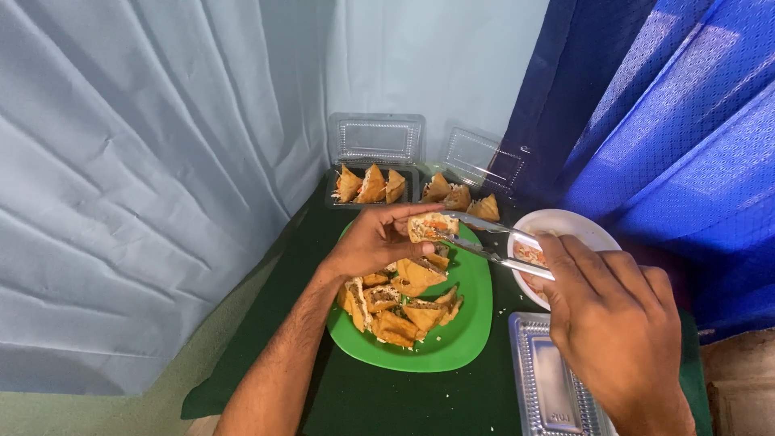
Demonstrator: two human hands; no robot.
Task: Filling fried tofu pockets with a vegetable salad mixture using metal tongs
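**Filling a split fried pastry with tongs, over the green plate**

Room and edges: the work surface is a narrow dark green cloth (379, 400), hemmed by a pale blue curtain (137, 186) on the left and a dark blue curtain (662, 121) on the right. The green plate (472, 323) takes up most of the middle. Beside its right rim sits a white bowl (565, 222), and nearer the camera a clear plastic lid (549, 387). Two open clear containers (375, 169) stand against the back, holding triangular pastries. Free cloth shows mainly at the near left.

Thing in hand: the left hand (367, 242) pinches a fried pastry (432, 228) between thumb and fingertips, held above the far rim of the plate. It is golden-brown and crusted, split open, with orange and pale filling showing in the gap.

Orientation: the pastry's long axis runs roughly left to right, open side turned toward the right.

The right hand (613, 323) is closed around metal tongs (492, 246), grasped at the handle end. The tongs run from lower right to upper left, their tips meeting the pastry's open side.

A heap of cut pastry pieces (400, 303) lies on the plate's left half, under the left wrist.
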